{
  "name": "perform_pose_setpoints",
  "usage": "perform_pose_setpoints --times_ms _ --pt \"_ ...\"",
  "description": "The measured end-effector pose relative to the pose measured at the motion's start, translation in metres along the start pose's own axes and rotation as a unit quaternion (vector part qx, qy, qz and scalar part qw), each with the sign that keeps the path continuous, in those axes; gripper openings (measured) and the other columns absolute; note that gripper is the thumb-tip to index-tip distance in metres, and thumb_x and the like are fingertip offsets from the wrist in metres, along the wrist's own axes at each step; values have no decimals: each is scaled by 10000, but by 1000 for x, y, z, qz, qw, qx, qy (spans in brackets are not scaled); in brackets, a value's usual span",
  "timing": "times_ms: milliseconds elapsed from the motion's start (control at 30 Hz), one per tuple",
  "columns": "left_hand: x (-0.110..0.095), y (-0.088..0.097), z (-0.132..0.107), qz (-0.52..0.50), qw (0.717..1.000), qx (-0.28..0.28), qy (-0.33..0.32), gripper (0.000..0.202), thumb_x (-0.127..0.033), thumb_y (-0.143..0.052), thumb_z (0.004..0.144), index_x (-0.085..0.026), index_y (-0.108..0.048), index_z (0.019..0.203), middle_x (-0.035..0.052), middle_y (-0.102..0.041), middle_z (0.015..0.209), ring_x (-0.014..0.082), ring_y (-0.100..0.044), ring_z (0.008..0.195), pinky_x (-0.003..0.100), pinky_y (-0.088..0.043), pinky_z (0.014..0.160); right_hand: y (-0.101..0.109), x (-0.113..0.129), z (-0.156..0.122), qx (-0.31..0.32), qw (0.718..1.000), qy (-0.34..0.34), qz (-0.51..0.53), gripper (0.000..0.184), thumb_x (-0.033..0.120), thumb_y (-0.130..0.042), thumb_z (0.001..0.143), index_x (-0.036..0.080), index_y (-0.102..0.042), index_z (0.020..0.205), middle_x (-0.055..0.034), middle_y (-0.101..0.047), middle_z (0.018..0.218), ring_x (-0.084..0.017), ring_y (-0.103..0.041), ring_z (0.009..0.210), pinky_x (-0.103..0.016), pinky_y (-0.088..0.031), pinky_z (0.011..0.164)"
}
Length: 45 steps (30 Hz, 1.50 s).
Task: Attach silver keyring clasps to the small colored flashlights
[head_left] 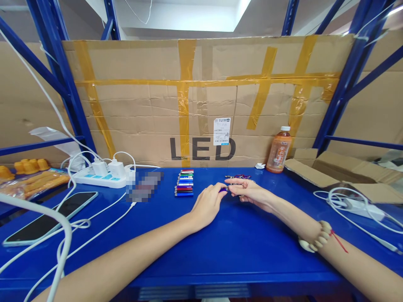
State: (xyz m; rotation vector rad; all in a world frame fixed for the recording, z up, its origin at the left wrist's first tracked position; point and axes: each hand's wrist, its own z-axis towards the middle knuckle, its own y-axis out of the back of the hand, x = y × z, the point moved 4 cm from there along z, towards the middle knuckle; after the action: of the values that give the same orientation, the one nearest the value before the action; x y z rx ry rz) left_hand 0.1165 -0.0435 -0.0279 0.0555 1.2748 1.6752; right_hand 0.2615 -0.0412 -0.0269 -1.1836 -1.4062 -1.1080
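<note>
My left hand (207, 206) is closed in a pinch on one end of a small purple metallic cylinder (223, 190). At its other end, the thumb and fingertips of my right hand (250, 193) are pinched together, with a silvery bit showing between them. The fingers partly cover this piece, so its exact kind is hard to make out. Left of my hands, several similar slim cylinders (184, 183) in blue, red, green and silver lie stacked in a neat column. Just behind my right hand is a small pile of purple and silvery pieces (239, 176), partly hidden.
A blue table (239, 256) carries a power strip (100, 178), a phone (50, 218) and white cables at left. An orange drink bottle (279, 149), an open cardboard box (333, 170) and a white adapter (362, 208) are at right. Taped cardboard (151, 100) stands behind.
</note>
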Motion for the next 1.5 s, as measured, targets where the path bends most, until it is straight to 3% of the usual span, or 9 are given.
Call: perform_pose_setpoints --times_ms 167,267,400,567,733,900,1033,1300,1500 --pt "-2 1 -1 -9 1000 12 -14 284 -274 -303 908 -202 -482 1116 36 -570 882 164 -499 851 295 -381 793 8 -6 5 -8 1000 1 -20 539 329 -777 558 188 -587 1042 -50 -579 935 -30 -467 588 -98 -308 436" --pt "-3 1 0 -8 1000 3 -29 284 -259 -306 907 -197 -510 1094 30 -572 835 159 -497 836 280 -376 780 10 -6 7 -13 998 35 -59 570 424 -772 527 166 -596 1003 -45 -556 876 -26 -435 561 -109 -313 434" --pt "1 0 2 -35 999 -13 -6 288 -269 -295 905 -190 -518 1068 24 -555 800 144 -492 776 253 -373 708 5 5 4 -40 978 155 -136 502 468 -734 555 116 -627 897 -26 -510 720 -38 -410 518 -144 -329 417" --pt "4 1 3 -77 997 -22 22 273 -283 -282 902 -180 -529 957 -1 -508 698 114 -454 662 221 -335 623 -4 18 -3 -17 933 299 -200 371 441 -670 652 100 -657 798 -67 -526 803 -68 -476 551 -178 -388 427" --pt "0 0 3 -150 989 15 1 266 -268 -274 898 -148 -511 899 -20 -442 616 83 -402 577 200 -307 580 1 21 -5 13 923 319 -216 318 429 -686 632 119 -663 697 -70 -504 817 -81 -473 604 -163 -377 407" --pt "-1 -2 0 -165 984 56 -36 203 -251 -296 886 -145 -469 894 -32 -415 599 72 -371 549 196 -292 558 3 22 -7 47 908 348 -228 245 367 -698 637 131 -646 596 -60 -499 765 -97 -480 672 -193 -416 533" --pt "2 -6 -2 -165 982 81 -29 160 -276 -311 882 -158 -418 893 -44 -385 577 70 -328 512 197 -263 510 3 18 -7 64 904 353 -231 253 372 -698 642 134 -640 581 -57 -491 751 -107 -473 697 -233 -432 628" --pt "0 -5 -2 -151 984 90 -43 128 -266 -326 881 -163 -394 847 -34 -419 629 72 -353 540 201 -266 523 0 22 -13 71 883 382 -264 297 398 -684 668 128 -631 557 -49 -473 696 -97 -453 645 -231 -389 603" --pt "-1 -4 -2 -144 985 78 -47 120 -248 -341 876 -159 -416 846 -23 -464 656 77 -431 588 192 -323 566 0 21 -12 53 883 372 -282 359 460 -673 663 124 -614 551 -46 -459 672 -98 -435 635 -228 -362 586"
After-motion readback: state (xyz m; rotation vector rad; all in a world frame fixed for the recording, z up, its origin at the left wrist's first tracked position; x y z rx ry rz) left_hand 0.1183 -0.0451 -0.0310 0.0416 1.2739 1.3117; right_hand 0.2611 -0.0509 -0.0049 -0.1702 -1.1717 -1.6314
